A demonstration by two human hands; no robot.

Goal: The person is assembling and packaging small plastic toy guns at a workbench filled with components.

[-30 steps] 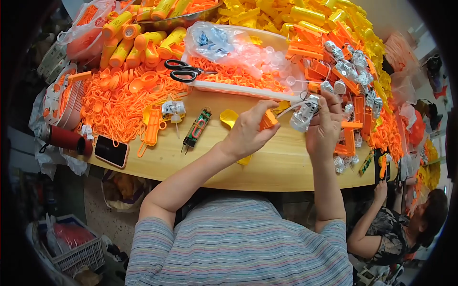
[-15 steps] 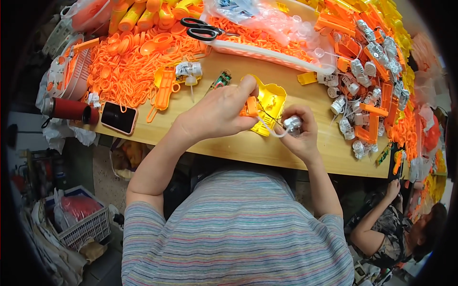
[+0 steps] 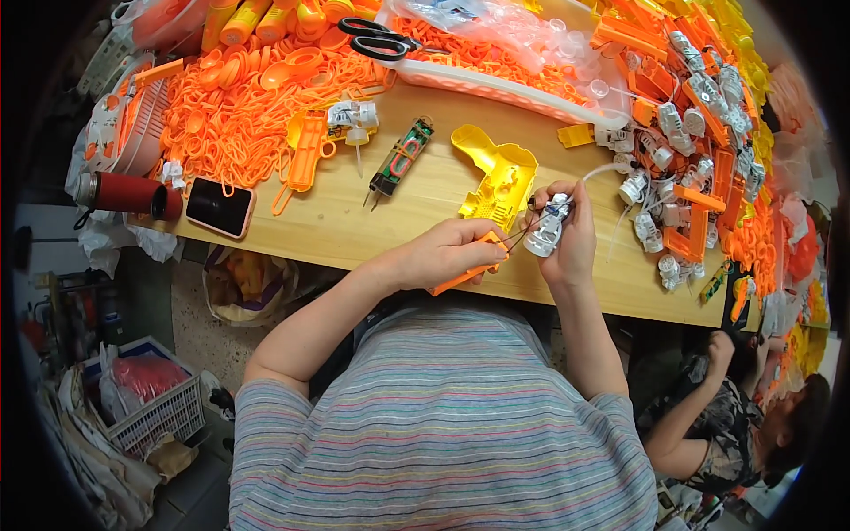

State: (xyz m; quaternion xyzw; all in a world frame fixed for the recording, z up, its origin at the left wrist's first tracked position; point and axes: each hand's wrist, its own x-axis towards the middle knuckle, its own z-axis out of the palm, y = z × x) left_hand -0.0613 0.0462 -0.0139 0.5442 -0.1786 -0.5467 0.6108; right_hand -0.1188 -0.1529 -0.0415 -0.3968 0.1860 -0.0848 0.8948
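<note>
My left hand (image 3: 450, 255) is closed around an orange plastic part (image 3: 469, 271) near the table's front edge. My right hand (image 3: 574, 232) grips a white-and-clear motor unit (image 3: 544, 228), from which a pale flexible tube (image 3: 606, 169) sticks out to the upper right. Thin dark wires run between the orange part and the motor unit. Just beyond both hands lies a yellow gun-shaped shell half (image 3: 503, 173), its hollow side up. To its left rests a green-and-black slim device (image 3: 401, 159) with thin prongs at its near end.
Orange parts (image 3: 221, 124) pile up at the left, near a phone (image 3: 220, 211) and a red flask (image 3: 133, 196). Black-handled scissors (image 3: 379, 41) lie on a white tray (image 3: 496, 88). White motor units (image 3: 677, 128) heap at the right. A co-worker (image 3: 708, 425) sits at lower right.
My left hand has come down toward the table's front edge with the orange part, uncovering the green-and-black device. My right hand has turned the motor unit, and the tube now points away rightward.
</note>
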